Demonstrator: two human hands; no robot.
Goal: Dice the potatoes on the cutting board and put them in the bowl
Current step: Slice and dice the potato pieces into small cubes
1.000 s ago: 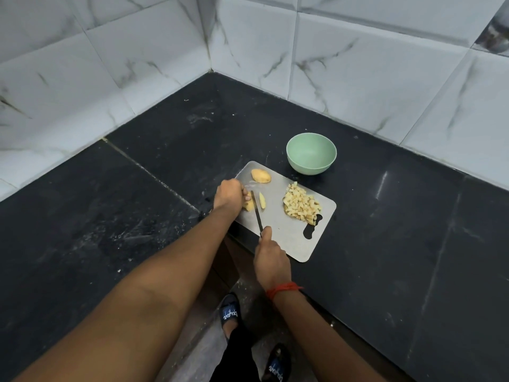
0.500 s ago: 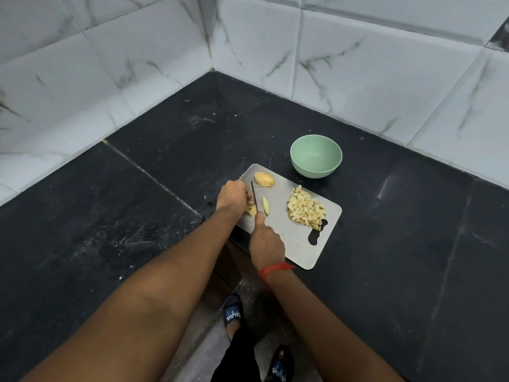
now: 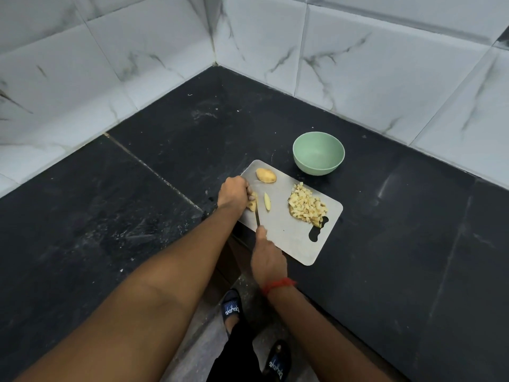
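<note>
A grey cutting board (image 3: 292, 238) lies on the black counter. My left hand (image 3: 233, 194) holds a potato piece (image 3: 251, 204) down at the board's left edge. My right hand (image 3: 266, 257) grips a knife (image 3: 257, 216) whose blade runs along that piece. One cut slice (image 3: 267, 201) lies just right of the blade. A half potato (image 3: 266, 175) rests at the board's far corner. A heap of diced potato (image 3: 307, 205) sits on the board's right side. Beyond the board stands a pale green bowl (image 3: 318, 153) with nothing in it.
The black stone counter (image 3: 137, 194) runs into a corner of white marble-patterned wall tiles (image 3: 358, 56). Its front edge passes just under the board. Below it are my feet in dark sandals (image 3: 232, 310) on the floor.
My right hand pushed the knife forward along the held potato piece, then drew it back toward me. My left hand kept holding the piece. The view shifted slightly.
</note>
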